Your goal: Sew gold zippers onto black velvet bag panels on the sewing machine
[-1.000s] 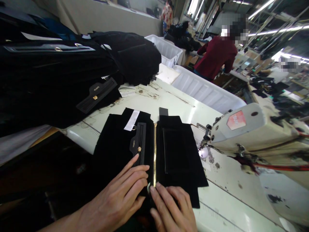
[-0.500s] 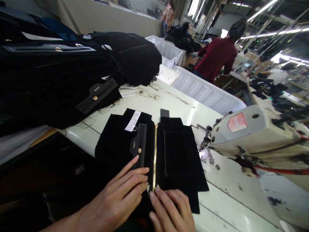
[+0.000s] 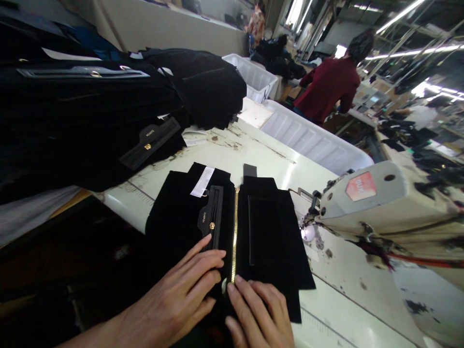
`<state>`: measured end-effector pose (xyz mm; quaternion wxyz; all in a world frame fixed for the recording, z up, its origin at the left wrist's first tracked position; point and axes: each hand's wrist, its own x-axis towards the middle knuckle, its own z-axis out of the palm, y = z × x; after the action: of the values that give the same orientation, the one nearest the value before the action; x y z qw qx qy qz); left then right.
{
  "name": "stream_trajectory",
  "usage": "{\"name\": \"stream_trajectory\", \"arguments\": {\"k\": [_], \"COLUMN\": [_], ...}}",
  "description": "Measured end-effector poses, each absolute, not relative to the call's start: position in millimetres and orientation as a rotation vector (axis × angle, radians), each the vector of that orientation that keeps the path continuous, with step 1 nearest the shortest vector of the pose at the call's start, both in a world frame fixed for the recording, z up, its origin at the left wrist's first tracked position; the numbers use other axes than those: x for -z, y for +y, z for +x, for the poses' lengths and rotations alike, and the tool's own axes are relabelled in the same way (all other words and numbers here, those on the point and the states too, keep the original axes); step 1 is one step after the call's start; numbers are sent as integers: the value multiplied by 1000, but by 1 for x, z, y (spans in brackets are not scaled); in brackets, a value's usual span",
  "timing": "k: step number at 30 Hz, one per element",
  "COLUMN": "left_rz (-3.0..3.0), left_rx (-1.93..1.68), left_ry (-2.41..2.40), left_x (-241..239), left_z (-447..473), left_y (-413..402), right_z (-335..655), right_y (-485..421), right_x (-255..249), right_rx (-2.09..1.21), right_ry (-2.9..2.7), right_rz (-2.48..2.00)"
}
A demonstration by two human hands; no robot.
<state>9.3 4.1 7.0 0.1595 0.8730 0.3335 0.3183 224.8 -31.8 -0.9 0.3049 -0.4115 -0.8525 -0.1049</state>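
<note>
Black fabric piece: We see it flat on the sewing table, under both hands.
Left hand: It lies flat, the index finger apart from the others, gripping nothing; the index tip is at the leather patch.
Right hand: Its bent fingers lie close together at the near end of the gold zipper; we cannot tell whether they pinch.
Zipper line: We judge that unequal pressure from the hands could make it wavy.
White strip: It could fold under, we think, if the cloth is dragged.
Sewing machine: It stands just beside; a slip rightward could catch the cloth edge.
</note>
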Motion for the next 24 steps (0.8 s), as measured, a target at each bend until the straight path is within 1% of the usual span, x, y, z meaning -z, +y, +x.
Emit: {"name": "stream_trajectory", "arguments": {"k": [3,7,11,13,15,18,20,24], "left_rz": [2551,2570,2564,2570,2578,2594,2616,2660], "left_rx": [-808,-779,-753,-757,-770,-745,-708,-683], "left_ry": [967,893,869,868,875,925,950,951], "left_x": [-4,0,-1,-3,-4,-3,-2,1], "left_z": [5,2,1,0,0,1,4,7], "left_y": [4,4,4,4,4,5,5,5], "right_z": [225,218,217,228,246,272,284,290], "right_y": [-30,-34,-48,-53,-51,-35,-20,0], "right_x": [-1,3,14,15,12,4,1,-6], "right_rx": [271,240,171,174,204,310,353,139], "right_ry": [-2249,-2217,-2003,-1954,-1890,-1747,-1786,-1910], "right_rz": [-1090,-1111,-1160,-1268,-1483,-1820,-1915,-1921]}}
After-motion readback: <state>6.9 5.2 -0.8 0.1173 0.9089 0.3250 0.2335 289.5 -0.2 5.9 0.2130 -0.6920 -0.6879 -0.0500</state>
